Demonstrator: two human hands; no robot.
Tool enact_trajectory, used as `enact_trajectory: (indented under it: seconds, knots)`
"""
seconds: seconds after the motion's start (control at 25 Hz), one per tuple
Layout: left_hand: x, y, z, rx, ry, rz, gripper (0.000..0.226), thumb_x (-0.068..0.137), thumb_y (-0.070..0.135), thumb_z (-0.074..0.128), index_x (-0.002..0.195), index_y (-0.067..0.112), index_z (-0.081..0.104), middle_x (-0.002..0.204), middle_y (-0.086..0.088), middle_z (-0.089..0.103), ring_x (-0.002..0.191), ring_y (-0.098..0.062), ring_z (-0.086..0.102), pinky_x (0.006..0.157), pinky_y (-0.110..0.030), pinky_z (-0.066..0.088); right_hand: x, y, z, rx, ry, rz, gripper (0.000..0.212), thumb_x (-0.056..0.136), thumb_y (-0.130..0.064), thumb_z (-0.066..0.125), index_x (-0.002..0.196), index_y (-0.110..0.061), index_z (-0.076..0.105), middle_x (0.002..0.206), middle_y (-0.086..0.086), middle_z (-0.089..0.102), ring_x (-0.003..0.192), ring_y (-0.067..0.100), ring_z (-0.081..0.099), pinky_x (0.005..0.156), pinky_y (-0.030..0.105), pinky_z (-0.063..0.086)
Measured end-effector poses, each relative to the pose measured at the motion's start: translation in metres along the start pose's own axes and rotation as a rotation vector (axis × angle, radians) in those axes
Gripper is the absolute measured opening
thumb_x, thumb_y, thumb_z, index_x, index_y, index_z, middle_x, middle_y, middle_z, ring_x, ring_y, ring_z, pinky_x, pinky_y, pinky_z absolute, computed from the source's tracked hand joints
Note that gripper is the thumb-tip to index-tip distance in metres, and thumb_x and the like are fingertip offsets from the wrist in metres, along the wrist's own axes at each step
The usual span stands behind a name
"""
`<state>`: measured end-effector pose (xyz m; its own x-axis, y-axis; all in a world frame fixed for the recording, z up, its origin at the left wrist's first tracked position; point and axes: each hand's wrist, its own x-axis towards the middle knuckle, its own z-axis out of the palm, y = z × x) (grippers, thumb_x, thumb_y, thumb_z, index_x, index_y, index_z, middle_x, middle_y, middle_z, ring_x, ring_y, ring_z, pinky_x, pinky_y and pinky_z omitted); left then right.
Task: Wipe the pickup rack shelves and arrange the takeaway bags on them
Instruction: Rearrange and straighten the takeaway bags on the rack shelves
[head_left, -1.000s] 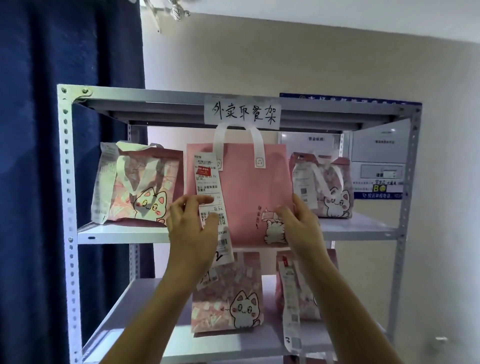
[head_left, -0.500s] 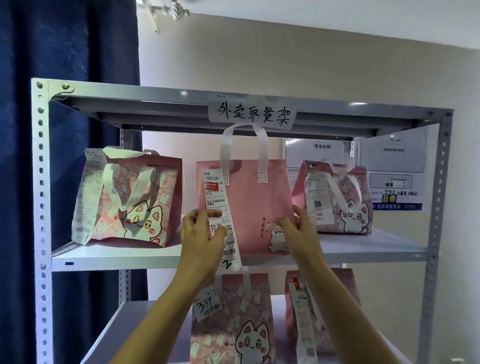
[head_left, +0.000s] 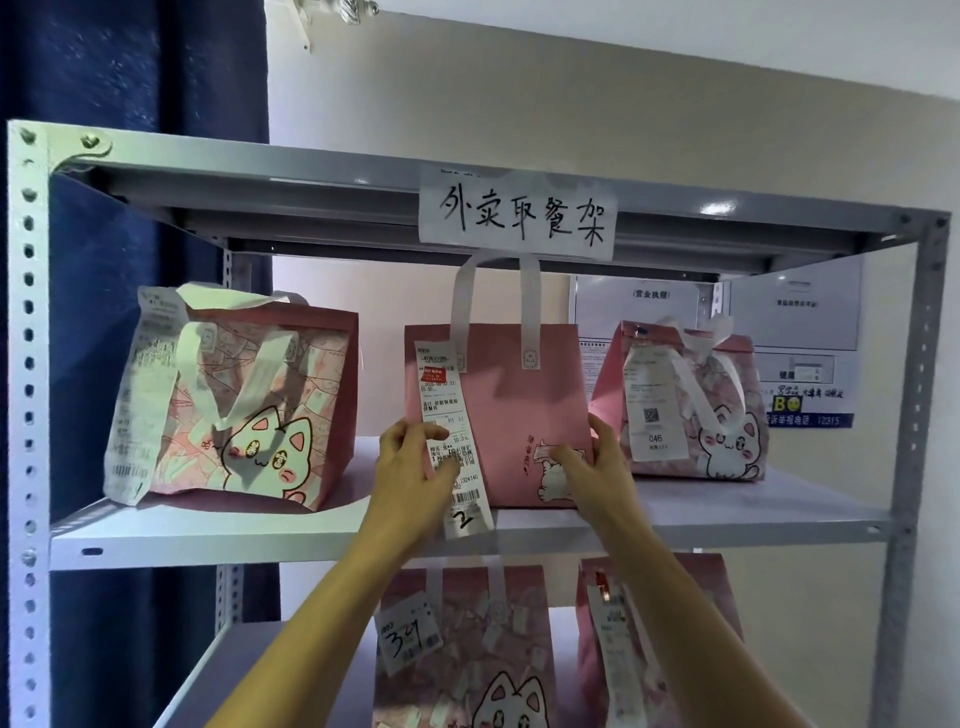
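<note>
I have both hands on the plain pink takeaway bag (head_left: 514, 415), which stands upright in the middle of the upper shelf (head_left: 208, 530), near its front edge. It is smooth pink with a small white cat printed low on its right side and two white loop handles standing straight up, their tops hidden behind the handwritten paper sign (head_left: 517, 213) taped to the top rail. A long white receipt (head_left: 449, 436) hangs down the bag's left front, and its end, marked with a handwritten 2, dips below the shelf lip.

My left hand (head_left: 413, 475) clamps the bag's lower left edge, thumb lying over the receipt and fingers curled round the side. My right hand (head_left: 592, 465) grips the lower right corner, thumb across the cat print, fingers wrapped behind.

There is open shelf between this bag and the patterned cat bag (head_left: 234, 400) to the left. On the right the gap is tight: the smaller cat bag (head_left: 685, 400) leans with its corner just beside my right fingers. The handles sit just under the top shelf.

Below, two more pink bags stand on the lower shelf: one tagged 34 (head_left: 467, 649), another with a long receipt (head_left: 660, 639). The perforated steel posts (head_left: 28, 415) frame both sides, a dark blue curtain (head_left: 130, 78) hangs at left, and notices (head_left: 795, 322) are on the wall behind.
</note>
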<state>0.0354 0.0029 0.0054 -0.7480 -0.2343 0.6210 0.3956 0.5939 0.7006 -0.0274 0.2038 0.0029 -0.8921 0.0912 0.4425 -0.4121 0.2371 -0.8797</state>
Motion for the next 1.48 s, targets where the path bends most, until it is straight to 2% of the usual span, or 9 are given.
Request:
enact_trajectory:
  seconds: [0.24,0.36,0.52,0.68,0.84,1.04,1.12,1.28,1.48]
  knots:
    - [0.012,0.002,0.012,0.04,-0.018,-0.048,0.029,0.092,0.019,0.06,0.12,0.023,0.056,0.145,-0.005,0.032,0.129,-0.03,0.047,0.113,-0.045,0.037,0.015,0.005,-0.006,-0.018,-0.042,0.002,0.076,0.087,-0.034,0.065,0.154,-0.029,0.029,0.145,0.0,0.054,0.129,0.027,0.056,0.106,0.054,0.047]
    - [0.012,0.002,0.018,0.074,0.034,-0.061,0.029,0.092,0.02,0.058,0.121,0.022,0.056,0.146,-0.007,0.033,0.128,-0.029,0.048,0.111,-0.045,0.038,0.021,0.014,-0.013,-0.01,-0.066,-0.023,0.073,0.087,-0.034,0.065,0.152,-0.031,0.031,0.138,-0.001,0.059,0.117,0.024,0.063,0.099,0.053,0.053]
    - [0.008,0.008,0.035,0.114,0.121,-0.067,0.026,0.094,0.022,0.056,0.12,0.024,0.056,0.152,-0.007,0.026,0.123,-0.026,0.051,0.098,-0.025,0.038,0.034,0.024,-0.029,0.037,-0.102,-0.05,0.067,0.09,-0.03,0.064,0.15,-0.031,0.036,0.131,-0.003,0.064,0.108,0.015,0.067,0.092,0.041,0.058]
    - [0.012,0.022,0.053,0.225,0.262,-0.033,0.028,0.093,0.027,0.057,0.121,0.022,0.058,0.152,-0.004,0.029,0.137,-0.027,0.035,0.112,-0.041,0.035,0.049,0.022,-0.047,0.102,-0.151,-0.066,0.052,0.095,-0.024,0.062,0.144,-0.026,0.046,0.11,-0.009,0.068,0.09,0.002,0.069,0.06,0.014,0.052]
    - [0.015,0.035,0.073,0.318,0.302,-0.054,0.03,0.09,0.024,0.057,0.12,0.021,0.058,0.147,-0.01,0.035,0.13,-0.034,0.038,0.109,-0.052,0.037,0.058,0.026,-0.06,0.112,-0.236,-0.1,0.046,0.095,-0.025,0.063,0.139,-0.026,0.051,0.11,-0.006,0.069,0.092,0.004,0.069,0.071,0.02,0.053]
    - [0.003,0.057,0.105,0.447,0.386,0.009,0.032,0.088,0.023,0.06,0.12,0.02,0.059,0.145,-0.015,0.041,0.136,-0.034,0.033,0.112,-0.053,0.029,0.068,0.037,-0.08,0.126,-0.296,-0.127,0.044,0.093,-0.024,0.061,0.136,-0.027,0.052,0.109,-0.005,0.067,0.076,-0.009,0.066,0.052,0.007,0.046]
    - [0.0,0.067,0.118,0.561,0.437,0.015,0.032,0.089,0.028,0.059,0.12,0.021,0.058,0.145,-0.013,0.043,0.139,-0.034,0.031,0.113,-0.054,0.023,0.074,0.046,-0.095,0.11,-0.279,-0.128,0.043,0.092,-0.027,0.06,0.135,-0.03,0.052,0.111,-0.006,0.066,0.079,-0.008,0.065,0.056,0.009,0.047]
    - [-0.005,0.086,0.142,0.637,0.473,0.087,0.03,0.091,0.029,0.057,0.119,0.019,0.055,0.138,-0.009,0.049,0.137,-0.033,0.034,0.113,-0.053,0.023,0.089,0.067,-0.129,0.116,-0.235,-0.11,0.04,0.094,-0.021,0.059,0.133,-0.026,0.054,0.107,-0.002,0.071,0.09,0.015,0.072,0.08,0.038,0.06]
    - [-0.005,0.108,0.199,0.408,0.307,0.246,0.031,0.09,0.025,0.054,0.121,0.021,0.052,0.129,-0.001,0.05,0.113,-0.013,0.04,0.095,-0.032,0.033,0.107,0.093,-0.173,0.126,-0.115,-0.101,0.037,0.095,-0.022,0.061,0.131,-0.026,0.054,0.111,-0.003,0.07,0.096,0.012,0.071,0.081,0.035,0.06]
